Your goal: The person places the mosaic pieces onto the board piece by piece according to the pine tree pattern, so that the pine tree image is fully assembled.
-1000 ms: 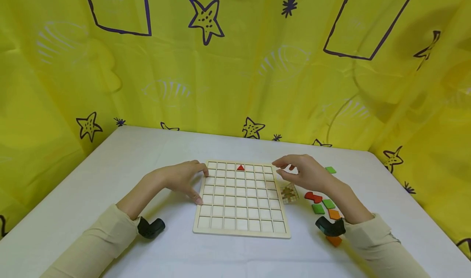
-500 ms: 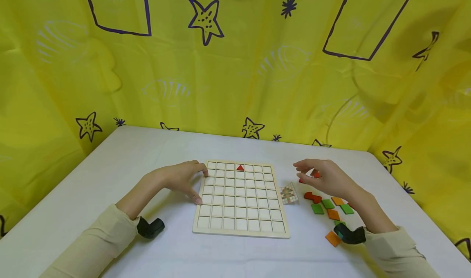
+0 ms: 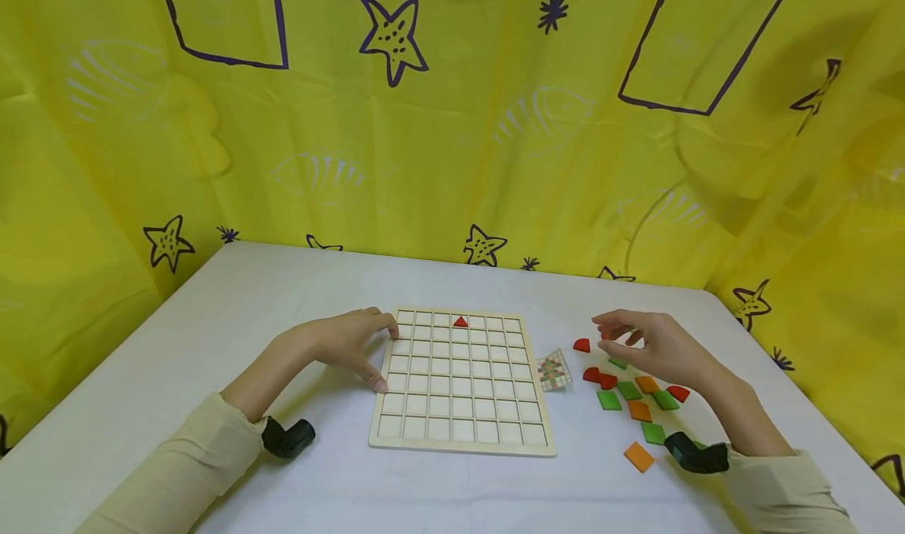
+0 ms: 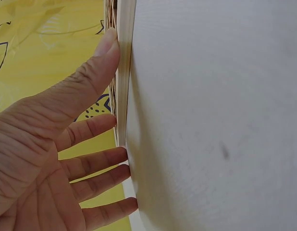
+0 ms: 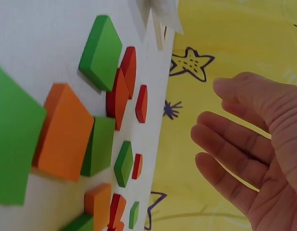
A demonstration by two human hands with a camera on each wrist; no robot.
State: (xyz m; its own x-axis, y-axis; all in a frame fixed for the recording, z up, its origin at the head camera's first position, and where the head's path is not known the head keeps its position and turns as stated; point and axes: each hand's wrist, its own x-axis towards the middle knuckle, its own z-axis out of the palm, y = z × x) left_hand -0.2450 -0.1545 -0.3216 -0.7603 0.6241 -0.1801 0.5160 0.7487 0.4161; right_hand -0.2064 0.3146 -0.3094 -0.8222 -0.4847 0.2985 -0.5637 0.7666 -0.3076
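The left hand (image 3: 349, 347) is resting wide on the left edge of the board (image 3: 463, 390), while the right hand (image 3: 649, 345) is hanging empty and loosely bent above the blocks (image 3: 639, 411) on the counter's (image 3: 311, 495) right, where dipping too low could scatter them.

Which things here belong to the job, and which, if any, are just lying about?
Likely part of the job:
gridded board, touched by the left hand
red triangle in the board's far row
loose red, green and orange pieces near the right hand
patterned card beside the board

Probably just surroundings:
yellow curtain
white table
black wrist devices
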